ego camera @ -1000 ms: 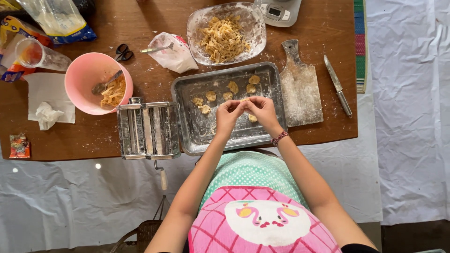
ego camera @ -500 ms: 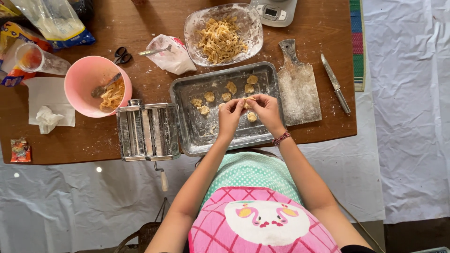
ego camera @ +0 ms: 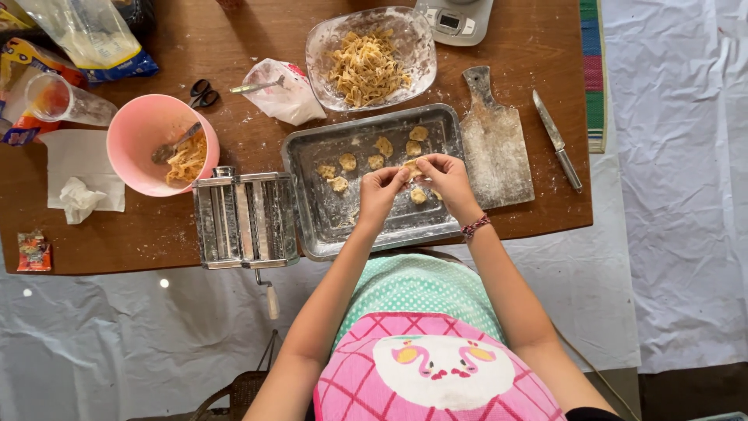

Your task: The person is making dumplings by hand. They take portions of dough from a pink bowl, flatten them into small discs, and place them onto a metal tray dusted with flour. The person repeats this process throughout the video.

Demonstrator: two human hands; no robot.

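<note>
Your fingertips (ego camera: 404, 173) now pinch a small pale dough piece (ego camera: 413, 166), left hand (ego camera: 379, 193) and right hand (ego camera: 446, 178) drawn closer together than a second ago, lifted just above the floured metal baking tray (ego camera: 327, 226), beside finished pieces (ego camera: 347, 162).

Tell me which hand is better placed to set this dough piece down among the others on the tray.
Probably the left hand: it hangs over the bare floured part of the metal tray. The right hand sits nearer the tray's edge, beside the wooden board. Both pinch the dough piece.
</note>
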